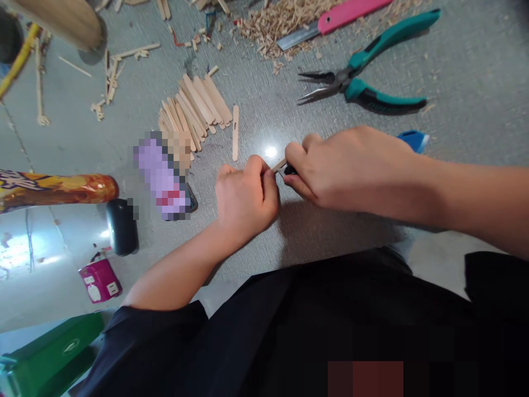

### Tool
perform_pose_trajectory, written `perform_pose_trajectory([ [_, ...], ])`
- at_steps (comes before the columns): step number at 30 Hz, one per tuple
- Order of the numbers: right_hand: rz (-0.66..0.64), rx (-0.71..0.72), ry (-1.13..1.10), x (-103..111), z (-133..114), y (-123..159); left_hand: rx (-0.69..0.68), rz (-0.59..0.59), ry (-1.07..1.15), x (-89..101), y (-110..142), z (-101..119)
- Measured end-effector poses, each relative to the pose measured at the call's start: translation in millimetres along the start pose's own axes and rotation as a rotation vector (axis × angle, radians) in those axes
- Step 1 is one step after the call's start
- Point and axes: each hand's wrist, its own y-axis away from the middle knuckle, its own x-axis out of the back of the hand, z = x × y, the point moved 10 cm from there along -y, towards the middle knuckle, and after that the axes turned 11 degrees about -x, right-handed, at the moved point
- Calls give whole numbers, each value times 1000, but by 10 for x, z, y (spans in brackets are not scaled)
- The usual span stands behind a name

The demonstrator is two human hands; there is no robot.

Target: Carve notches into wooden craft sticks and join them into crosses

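Pale wood, one narrow stick (280,165): located between the two hands, above the grey tabletop (268,99), only a short length showing.

Left hand (248,190): fingers curled in, thumb and forefinger pressed together, pinching the stick near its exposed part.

Right hand (316,165): closed around a small dark-handled tool (291,170), thumb extended along the underside; most of the tool is covered, and its kind I cannot make out. A bit of metal points toward the left thumb, at or just beside the stick; contact I cannot confirm.

Wooden sticks (202,102), a fanned heap: beyond the left hand. Loose stick (235,132), single: lying apart from the heap, just beside it, marked with a small dark spot.

Pliers (342,79), teal and black handles: beyond the right hand, jaws parted, untouched.

Cutter (351,16), pink handle, blade bare: lying against wood shavings (264,27).

Blue object (415,140): partly hidden behind the right forearm.

Dark rounded case (123,227) and magenta box (100,281): off to the left, well apart from both hands.
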Motion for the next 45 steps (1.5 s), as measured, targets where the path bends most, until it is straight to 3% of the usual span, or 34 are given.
perform_pose_trajectory([
  [6, -9, 12, 35, 24, -8, 16, 25, -14, 5, -8, 0, -20],
  [12, -24, -20, -131, 14, 38, -11, 32, -10, 13, -3, -4, -20],
  [23, -62, -5, -17, 16, -2, -30, 6, -27, 56, -5, -25, -30],
  [31, -72, -29, -188, 78, 34, -57, 25, -48, 57, -14, 5, -81],
  [45, -94, -20, -72, 67, 19, -67, 61, -59, 33, 8, 0, -98],
])
